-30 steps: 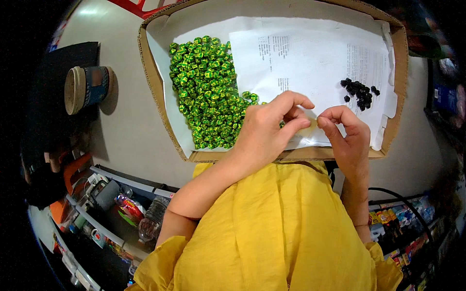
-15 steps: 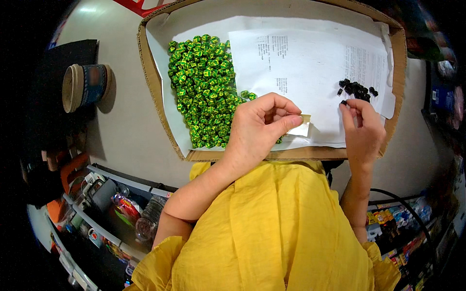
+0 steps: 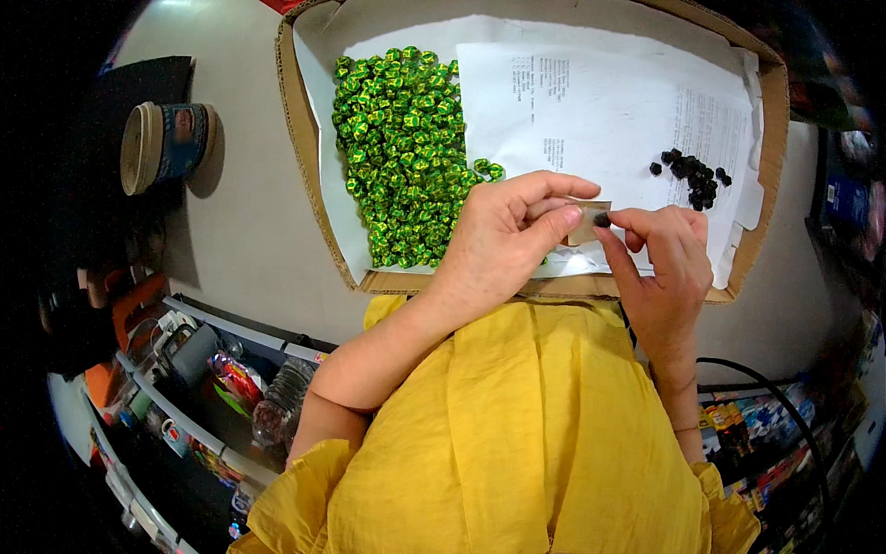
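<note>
Pinching slip point(image 3: 583, 230) and black lump point(image 3: 603, 220), hands point(image 3: 498, 226) point(image 3: 664, 249) hover over box point(image 3: 406, 283)—green sweets point(image 3: 406, 157), seemingly, inside.

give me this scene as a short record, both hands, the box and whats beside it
left hand: holds pale square wrapper
right hand: pinches black piece at the wrapper's right part
box: cardboard, paper-lined
box, left side: many green-and-yellow foil-wrapped pieces
box, right side: loose black pieces
left of box: round container, blue band

Blue-banded tub point(image 3: 181, 146), grey table point(image 3: 263, 222).
</note>
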A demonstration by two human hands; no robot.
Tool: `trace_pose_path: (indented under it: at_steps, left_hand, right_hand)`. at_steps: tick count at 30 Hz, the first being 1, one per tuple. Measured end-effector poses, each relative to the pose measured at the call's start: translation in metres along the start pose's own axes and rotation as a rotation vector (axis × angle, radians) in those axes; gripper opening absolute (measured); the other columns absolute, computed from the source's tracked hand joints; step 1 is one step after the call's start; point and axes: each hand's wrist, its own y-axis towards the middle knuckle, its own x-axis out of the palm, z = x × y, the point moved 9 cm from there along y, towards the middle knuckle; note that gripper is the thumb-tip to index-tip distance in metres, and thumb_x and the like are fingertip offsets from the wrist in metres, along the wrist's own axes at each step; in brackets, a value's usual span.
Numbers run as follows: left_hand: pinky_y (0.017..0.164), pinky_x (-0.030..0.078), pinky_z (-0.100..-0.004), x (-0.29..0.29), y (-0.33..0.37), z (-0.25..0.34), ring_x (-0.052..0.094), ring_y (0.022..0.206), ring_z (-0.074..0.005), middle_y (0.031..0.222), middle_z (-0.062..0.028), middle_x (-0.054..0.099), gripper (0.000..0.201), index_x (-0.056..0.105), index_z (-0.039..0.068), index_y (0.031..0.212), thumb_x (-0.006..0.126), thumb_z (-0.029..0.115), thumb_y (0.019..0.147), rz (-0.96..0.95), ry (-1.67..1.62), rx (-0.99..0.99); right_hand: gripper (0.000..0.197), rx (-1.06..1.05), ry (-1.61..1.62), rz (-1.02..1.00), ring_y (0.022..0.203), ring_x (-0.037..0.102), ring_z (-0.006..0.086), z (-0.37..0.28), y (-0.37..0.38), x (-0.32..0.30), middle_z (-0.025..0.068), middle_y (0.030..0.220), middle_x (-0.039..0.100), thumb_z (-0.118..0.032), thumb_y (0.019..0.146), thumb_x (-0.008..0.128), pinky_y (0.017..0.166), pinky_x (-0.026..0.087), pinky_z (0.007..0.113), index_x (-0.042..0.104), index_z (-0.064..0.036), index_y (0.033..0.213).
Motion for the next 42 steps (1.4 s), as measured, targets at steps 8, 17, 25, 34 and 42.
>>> trace_pose_path:
  at_steps: [8, 17, 25, 34, 42]
  left_hand:
    - [0.072, 0.046, -0.0200, 0.002, -0.005, 0.006, 0.056, 0.078, -0.0059, 0.086, -0.0043, 0.063, 0.026, 0.054, -0.003, 0.111, 0.054, 0.005, 0.087, -0.065, 0.095, -0.032]
    - [0.071, 0.047, -0.0198, 0.005, -0.004, 0.012, 0.057, 0.077, -0.0061, 0.084, -0.0054, 0.064, 0.029, 0.054, -0.004, 0.111, 0.057, 0.001, 0.083, -0.099, 0.145, -0.021]
    - [0.068, 0.046, -0.0187, 0.001, -0.003, 0.012, 0.058, 0.074, -0.0062, 0.084, -0.0056, 0.065, 0.030, 0.054, -0.003, 0.111, 0.059, 0.003, 0.082, -0.114, -0.001, -0.097]
    - [0.066, 0.046, -0.0177, 0.001, -0.004, 0.016, 0.057, 0.072, -0.0050, 0.083, -0.0043, 0.065, 0.032, 0.054, -0.002, 0.112, 0.059, 0.002, 0.081, -0.110, 0.000, -0.083]
    - [0.072, 0.046, -0.0197, -0.004, -0.011, 0.039, 0.058, 0.078, -0.0064, 0.085, -0.0064, 0.066, 0.036, 0.052, 0.001, 0.117, 0.059, 0.000, 0.081, 0.017, 0.345, 0.159]
  right_hand:
    - [0.020, -0.031, -0.009, -0.029, 0.061, 0.045, 0.0171, -0.008, 0.001, 0.006, 0.0003, 0.066, 0.046, -0.011, 0.070, 0.070, 0.065, 0.032, 0.032, 0.055, -0.0096, 0.081]
    - [0.017, -0.056, -0.055, -0.040, 0.061, 0.045, 0.0164, -0.009, 0.001, 0.005, 0.0009, 0.067, 0.046, -0.012, 0.072, 0.069, 0.065, 0.031, 0.032, 0.055, -0.0097, 0.082]
    - [0.021, -0.107, 0.058, -0.008, 0.060, 0.047, 0.0135, -0.007, 0.003, -0.004, -0.0029, 0.068, 0.052, -0.012, 0.067, 0.073, 0.064, 0.033, 0.031, 0.060, -0.0106, 0.084]
    - [0.019, 0.039, 0.262, 0.033, 0.059, 0.049, 0.0090, 0.003, 0.003, -0.009, -0.0017, 0.069, 0.056, -0.004, 0.068, 0.072, 0.061, 0.038, 0.025, 0.063, -0.0075, 0.084]
    - [0.012, 0.536, 0.824, -0.102, 0.062, 0.048, 0.0014, 0.034, -0.014, 0.027, -0.0022, 0.074, 0.058, -0.004, 0.076, 0.068, 0.053, 0.037, 0.016, 0.060, -0.0012, 0.085]
